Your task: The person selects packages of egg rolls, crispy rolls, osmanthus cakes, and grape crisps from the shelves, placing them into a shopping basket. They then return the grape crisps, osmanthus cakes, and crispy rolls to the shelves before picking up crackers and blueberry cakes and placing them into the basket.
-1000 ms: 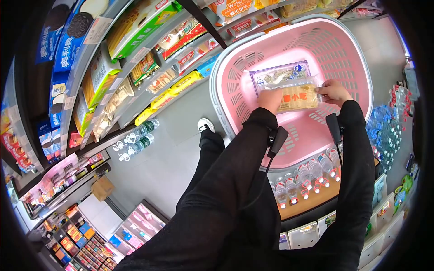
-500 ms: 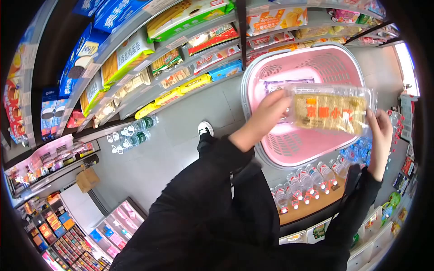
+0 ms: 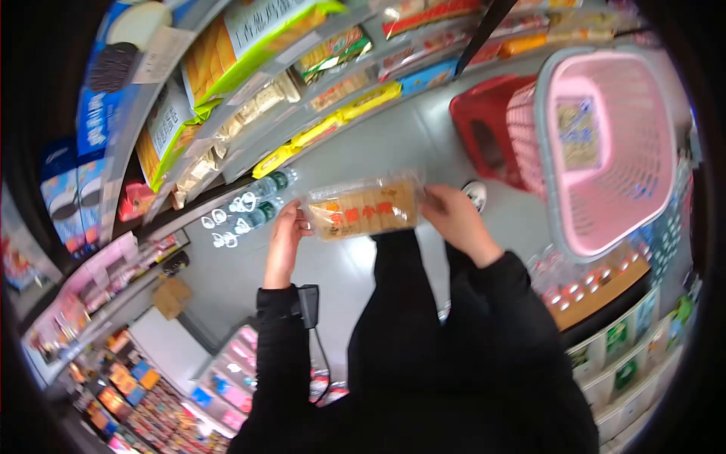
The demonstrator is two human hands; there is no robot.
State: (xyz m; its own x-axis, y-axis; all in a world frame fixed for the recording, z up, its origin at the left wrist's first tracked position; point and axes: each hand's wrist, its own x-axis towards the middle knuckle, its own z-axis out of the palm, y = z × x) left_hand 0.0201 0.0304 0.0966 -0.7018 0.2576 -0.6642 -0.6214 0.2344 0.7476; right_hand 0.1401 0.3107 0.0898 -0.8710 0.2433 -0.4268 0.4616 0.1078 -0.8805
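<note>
A clear plastic snack package (image 3: 364, 209) with orange-red lettering hangs level between my hands, over the floor in front of my legs. My left hand (image 3: 287, 238) pinches its left end. At its right end, my right hand (image 3: 459, 219) grips the wrapper edge, fingers partly hidden behind it. The pink basket (image 3: 529, 136) with a grey rim is to the right, apart from both hands. Inside it lies another flat package (image 3: 578, 132) with purple edges.
Shelves of packaged snacks (image 3: 333, 125) curve along the left and top. Large water bottles (image 3: 257, 200) stand near the lower shelf. A red stool (image 3: 484, 129) is beside the basket. Small bottles (image 3: 578, 291) stand on a wooden surface at the lower right.
The snack package has been lifted out of the basket and carried left, both hands still holding it. The view has turned left, so the basket now appears farther right.
</note>
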